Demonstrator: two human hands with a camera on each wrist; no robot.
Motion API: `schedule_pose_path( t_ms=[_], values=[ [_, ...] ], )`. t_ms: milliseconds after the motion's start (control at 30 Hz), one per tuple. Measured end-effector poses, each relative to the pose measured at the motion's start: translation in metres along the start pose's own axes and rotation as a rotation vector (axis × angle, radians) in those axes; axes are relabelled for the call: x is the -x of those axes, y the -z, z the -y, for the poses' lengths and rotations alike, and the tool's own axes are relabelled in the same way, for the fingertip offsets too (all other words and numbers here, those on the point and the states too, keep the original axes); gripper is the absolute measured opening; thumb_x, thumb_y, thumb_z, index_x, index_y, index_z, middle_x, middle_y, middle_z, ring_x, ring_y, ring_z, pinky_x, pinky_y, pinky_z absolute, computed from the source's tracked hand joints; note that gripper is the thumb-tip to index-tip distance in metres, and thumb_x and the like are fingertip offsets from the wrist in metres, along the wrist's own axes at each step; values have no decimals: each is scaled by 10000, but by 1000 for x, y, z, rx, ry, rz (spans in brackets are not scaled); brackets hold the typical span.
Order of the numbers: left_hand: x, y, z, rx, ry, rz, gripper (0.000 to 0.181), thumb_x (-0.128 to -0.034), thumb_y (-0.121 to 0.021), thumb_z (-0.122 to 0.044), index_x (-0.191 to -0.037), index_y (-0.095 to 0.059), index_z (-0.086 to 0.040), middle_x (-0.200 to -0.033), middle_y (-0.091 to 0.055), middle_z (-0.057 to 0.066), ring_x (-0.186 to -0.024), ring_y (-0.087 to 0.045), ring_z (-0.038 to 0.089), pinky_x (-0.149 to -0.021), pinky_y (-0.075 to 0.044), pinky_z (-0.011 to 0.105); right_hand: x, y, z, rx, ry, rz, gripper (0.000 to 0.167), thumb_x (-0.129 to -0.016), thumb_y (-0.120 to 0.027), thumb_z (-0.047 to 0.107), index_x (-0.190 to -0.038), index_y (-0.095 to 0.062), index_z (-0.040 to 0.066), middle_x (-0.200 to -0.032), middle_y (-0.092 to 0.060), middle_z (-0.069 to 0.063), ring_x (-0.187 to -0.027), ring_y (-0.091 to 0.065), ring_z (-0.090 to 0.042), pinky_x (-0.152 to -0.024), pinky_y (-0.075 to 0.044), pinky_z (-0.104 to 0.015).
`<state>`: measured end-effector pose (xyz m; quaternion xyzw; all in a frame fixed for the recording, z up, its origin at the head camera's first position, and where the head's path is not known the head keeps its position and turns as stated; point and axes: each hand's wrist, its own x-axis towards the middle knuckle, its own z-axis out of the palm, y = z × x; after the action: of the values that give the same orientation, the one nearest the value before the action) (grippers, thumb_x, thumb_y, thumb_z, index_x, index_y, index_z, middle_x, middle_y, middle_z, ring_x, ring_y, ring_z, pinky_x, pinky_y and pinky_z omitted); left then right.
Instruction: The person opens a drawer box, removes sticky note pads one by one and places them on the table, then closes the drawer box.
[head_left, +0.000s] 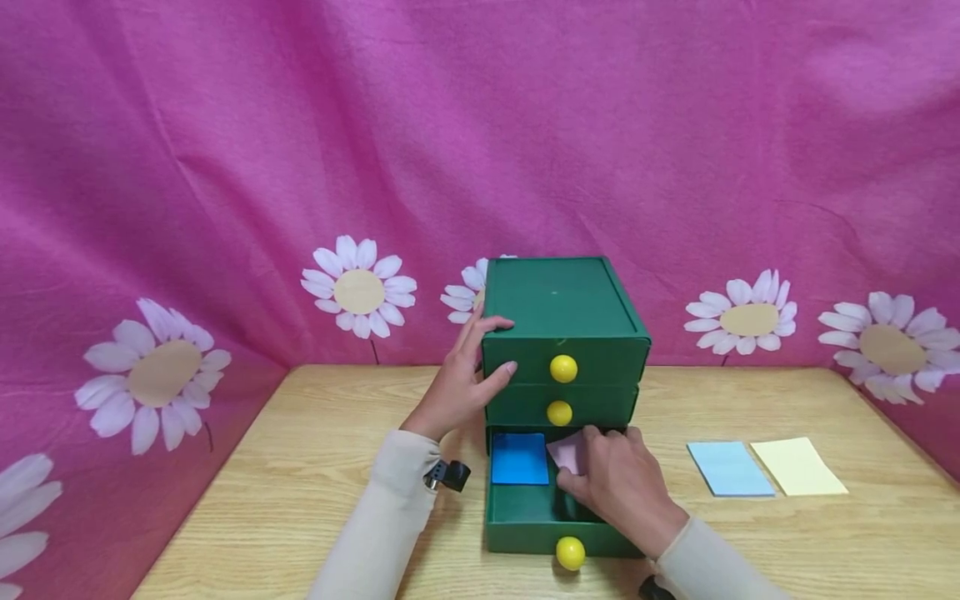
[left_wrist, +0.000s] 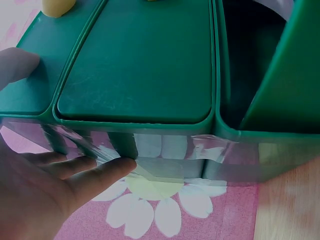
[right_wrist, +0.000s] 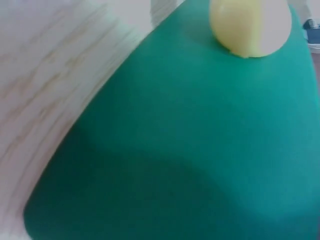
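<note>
A green drawer unit (head_left: 562, 300) with yellow knobs stands on the table, its bottom drawer (head_left: 525, 537) pulled out. My left hand (head_left: 457, 383) rests against the unit's upper left side, thumb on the front; in the left wrist view the left hand (left_wrist: 45, 185) has its fingers spread along the side wall. My right hand (head_left: 626, 483) is inside the open drawer and pinches a pale pink note pad (head_left: 570, 454), partly hidden by the fingers. Left of it in the drawer lies a blue note pad (head_left: 519, 458). The right wrist view shows the drawer front (right_wrist: 175, 130) but not the hand.
On the wooden table (head_left: 300, 475), right of the unit, a light blue pad (head_left: 731, 469) and a pale yellow pad (head_left: 799, 467) lie side by side. A pink cloth (head_left: 600, 125) with white flowers hangs behind. The two upper drawers (head_left: 517, 362) are closed.
</note>
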<state>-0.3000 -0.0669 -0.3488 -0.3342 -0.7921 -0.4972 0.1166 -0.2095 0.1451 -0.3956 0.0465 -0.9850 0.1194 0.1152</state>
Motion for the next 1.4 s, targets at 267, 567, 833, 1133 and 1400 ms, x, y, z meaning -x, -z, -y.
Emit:
schedule_pose_path(
  t_ms=[267,567,833,1133,1400],
  values=[
    [0,0,1,9,-3,1,511,-950,-617,-266,-1386,-376,-380,-1620,-12,-9,-1416,-230,273,-918,-483,527,12,18,-4,-50,9,-31,416,-739,-738,356,-994,-642,42,-658,-580,-8,-721,-468,-232,-648,-417,-362],
    [0,1,0,32,7,9,505,-958,-603,-252,-1386,-370,-386,-1614,-7,-77,-1412,-228,298,-892,-491,535,33,29,-10,-55,97,-141,447,-711,-739,322,-1061,-663,53,-910,-702,-89,-761,-488,-246,-638,-436,-345],
    [2,0,0,5,-7,4,506,-955,-608,-257,-1388,-373,-374,-1606,-58,-85,-1370,-294,293,-890,-501,529,48,42,-21,-115,46,-180,498,-707,-792,342,-1111,-674,76,-1065,-696,-109,-844,-502,-233,-636,-470,-354],
    [1,-1,-1,42,2,8,508,-955,-609,-233,-1389,-377,-360,-1611,-35,-77,-1329,-358,292,-888,-506,516,60,58,-44,-152,-46,-156,581,-699,-817,354,-1183,-642,84,-1086,-680,-121,-943,-501,-293,-702,-530,-470],
    [0,-1,-1,51,13,1,515,-950,-619,-207,-1384,-384,-352,-1610,-25,-69,-1327,-363,271,-890,-513,491,70,61,-84,-119,-43,-244,550,-705,-816,301,-1146,-632,28,-1020,-678,-183,-892,-511,-389,-703,-478,-560]
  ],
)
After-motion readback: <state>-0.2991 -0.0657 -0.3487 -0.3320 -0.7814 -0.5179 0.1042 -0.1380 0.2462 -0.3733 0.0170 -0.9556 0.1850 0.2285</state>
